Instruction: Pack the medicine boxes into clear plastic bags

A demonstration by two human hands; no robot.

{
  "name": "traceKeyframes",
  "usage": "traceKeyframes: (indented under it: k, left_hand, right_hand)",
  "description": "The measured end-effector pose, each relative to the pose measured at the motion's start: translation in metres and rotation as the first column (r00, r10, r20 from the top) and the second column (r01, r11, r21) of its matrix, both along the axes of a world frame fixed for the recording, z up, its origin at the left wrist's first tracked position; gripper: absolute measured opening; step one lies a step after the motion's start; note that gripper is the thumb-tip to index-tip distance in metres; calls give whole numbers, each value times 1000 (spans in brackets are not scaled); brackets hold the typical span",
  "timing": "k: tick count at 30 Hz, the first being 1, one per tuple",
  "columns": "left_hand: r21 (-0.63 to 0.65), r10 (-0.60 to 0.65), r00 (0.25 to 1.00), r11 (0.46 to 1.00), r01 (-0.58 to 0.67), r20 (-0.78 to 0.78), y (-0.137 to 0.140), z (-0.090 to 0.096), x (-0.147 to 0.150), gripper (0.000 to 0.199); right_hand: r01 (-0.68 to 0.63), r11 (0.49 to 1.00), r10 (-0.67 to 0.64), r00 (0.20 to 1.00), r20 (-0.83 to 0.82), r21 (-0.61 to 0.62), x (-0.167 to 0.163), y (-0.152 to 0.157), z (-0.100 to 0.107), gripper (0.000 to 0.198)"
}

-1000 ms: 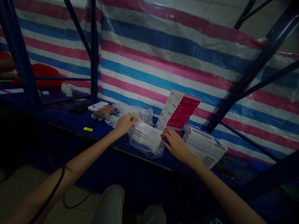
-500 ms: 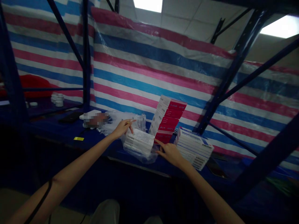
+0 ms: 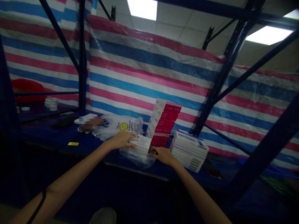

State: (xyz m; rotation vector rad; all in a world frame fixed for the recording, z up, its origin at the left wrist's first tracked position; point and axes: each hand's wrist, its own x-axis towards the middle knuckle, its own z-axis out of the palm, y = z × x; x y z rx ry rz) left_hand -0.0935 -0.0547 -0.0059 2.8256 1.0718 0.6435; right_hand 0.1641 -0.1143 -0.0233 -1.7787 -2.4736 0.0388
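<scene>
A bundle of white boxes [image 3: 143, 142] lies on the blue surface, partly wrapped in a clear plastic bag [image 3: 137, 159]. My left hand [image 3: 121, 140] is closed at the bundle's left end, with bag film by its thumb and fingers. At the opposite end, my right hand [image 3: 163, 155] has curled fingers against the bag and the lower corner of the boxes. The exact grip of its fingertips is hidden. Just behind that hand stands a tall stack of red and white boxes [image 3: 164, 124]. More white boxes with blue lines [image 3: 190, 151] are piled to its right.
A white plastic bag with a yellow smiley [image 3: 123, 126] lies behind my left hand. Farther left are a yellow label [image 3: 73, 144], a dark flat object [image 3: 64, 121] and small white jars [image 3: 53, 104]. A dark phone-like object [image 3: 213, 168] lies right. Blue rack posts [image 3: 82, 59] frame the surface.
My left hand has lowered and closed on the bag's left end. My right hand's extended fingers have curled in against the right end. The view has shifted slightly, showing the smiley bag more fully.
</scene>
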Motion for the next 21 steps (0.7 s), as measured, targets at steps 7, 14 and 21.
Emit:
traceKeyframes:
  k: [7,14,21]
  left_hand:
    - [64,-36,999,997,36,11,-7,-10,-4,37]
    - [-74,-37,987,996,49,159,-6,-6,-7,35]
    - [-166,56,824,985,46,564,9,10,-26,31]
  right_hand:
    - [277,936,-305,946,106,218,4,18,1,23]
    - [423,845,-76,702,-708,328,8,14,4,22]
    - [200,964,81,401,-913,173,12,10,7,34]
